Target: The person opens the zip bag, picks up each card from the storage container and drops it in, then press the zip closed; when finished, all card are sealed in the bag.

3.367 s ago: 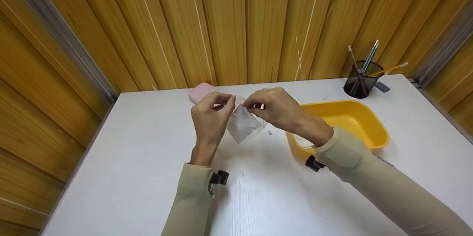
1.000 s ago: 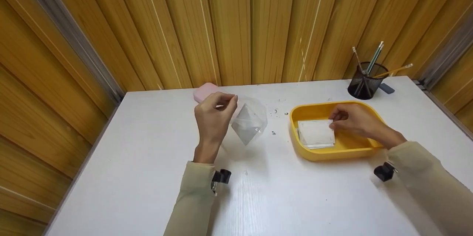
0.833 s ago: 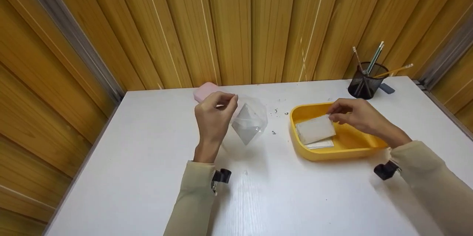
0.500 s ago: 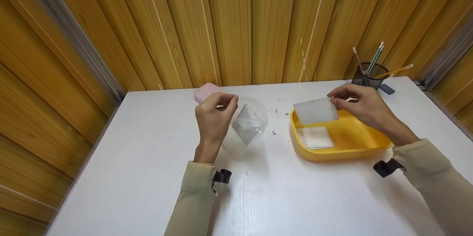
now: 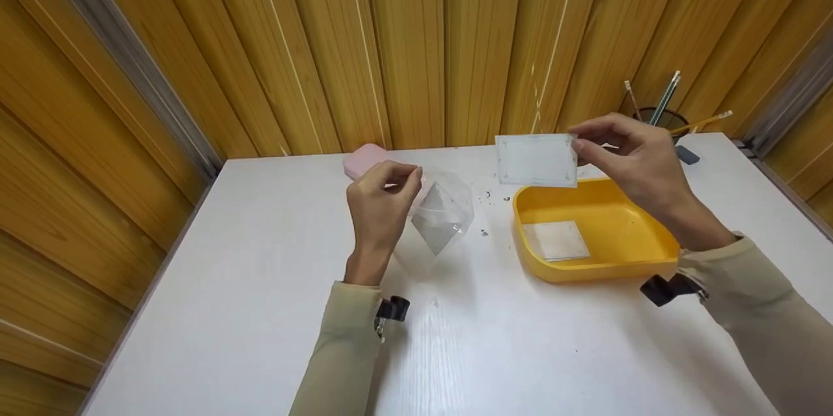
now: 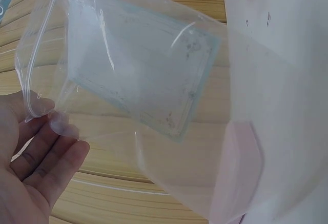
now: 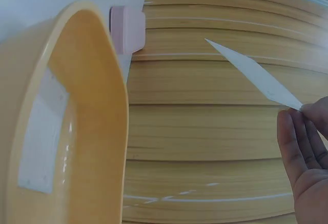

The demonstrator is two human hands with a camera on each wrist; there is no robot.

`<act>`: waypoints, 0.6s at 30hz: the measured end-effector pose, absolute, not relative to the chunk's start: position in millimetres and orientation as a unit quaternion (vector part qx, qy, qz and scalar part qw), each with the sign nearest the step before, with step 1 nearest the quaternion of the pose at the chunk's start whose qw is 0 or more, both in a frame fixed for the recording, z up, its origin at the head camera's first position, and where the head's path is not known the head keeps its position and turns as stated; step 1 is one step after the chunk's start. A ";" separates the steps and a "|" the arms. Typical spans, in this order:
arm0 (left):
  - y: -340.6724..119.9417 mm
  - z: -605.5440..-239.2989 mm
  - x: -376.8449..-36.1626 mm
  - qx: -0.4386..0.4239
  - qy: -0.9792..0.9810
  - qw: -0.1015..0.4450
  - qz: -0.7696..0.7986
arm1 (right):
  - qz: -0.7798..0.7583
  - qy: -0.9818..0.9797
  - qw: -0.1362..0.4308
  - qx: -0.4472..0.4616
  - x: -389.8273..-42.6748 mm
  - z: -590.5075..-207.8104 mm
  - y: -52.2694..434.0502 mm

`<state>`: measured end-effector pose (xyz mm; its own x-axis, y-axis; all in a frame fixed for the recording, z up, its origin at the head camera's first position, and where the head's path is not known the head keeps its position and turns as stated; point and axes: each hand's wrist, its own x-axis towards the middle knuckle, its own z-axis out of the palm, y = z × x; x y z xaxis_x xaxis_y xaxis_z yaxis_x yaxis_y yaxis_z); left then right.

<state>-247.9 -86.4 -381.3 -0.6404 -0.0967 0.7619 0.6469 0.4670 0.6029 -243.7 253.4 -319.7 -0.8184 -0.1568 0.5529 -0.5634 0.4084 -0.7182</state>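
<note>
My left hand (image 5: 381, 208) pinches the edge of a clear zip bag (image 5: 463, 191) near its zip strip, which shows well in the left wrist view. Inside the bag lies a pale card (image 6: 138, 65) with a patterned border, tilted so a corner points down. My right hand (image 5: 641, 162) holds another white card (image 5: 537, 160) by its right side, thumb against fingers, above the far rim of a yellow tub (image 5: 530, 269). More white cards (image 5: 558, 240) lie in the tub's left end. The right wrist view shows the held card (image 7: 256, 75) nearly edge-on.
A pink case (image 5: 366, 159) lies at the table's back edge, behind my left hand. A black mesh cup (image 5: 677, 122) of pencils stands at the back right, partly hidden by my right hand, with a dark eraser-like block (image 5: 687, 154) beside it. Small dark bits (image 5: 484, 232) dot the white table.
My right hand went from the bag into the tub, took a card from the pile and lifted it up and leftward, now facing me. My left hand kept the bag nearly in place.
</note>
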 end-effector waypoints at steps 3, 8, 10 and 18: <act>-85.7 -381.3 -248.3 -0.178 -0.766 0.381 -0.485 | 0.508 -0.799 0.219 0.235 -237.5 -312.8 239.0; -85.3 -382.8 -248.0 -0.178 -0.770 0.379 -0.482 | 0.524 -0.778 0.213 0.272 -230.4 -307.3 216.6; -85.4 -383.6 -248.1 -0.178 -0.770 0.382 -0.479 | 0.526 -0.774 0.207 0.286 -229.6 -306.7 208.6; -85.4 -383.5 -248.0 -0.186 -0.768 0.397 -0.467 | 0.479 -0.792 0.203 0.320 -229.8 -306.5 186.9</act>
<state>-248.0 -85.4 -383.5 -0.6155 -0.0862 0.7834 0.6563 0.4943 0.5701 -229.8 186.9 -306.5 -0.7130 -0.3123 0.6277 -0.7010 0.3358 -0.6292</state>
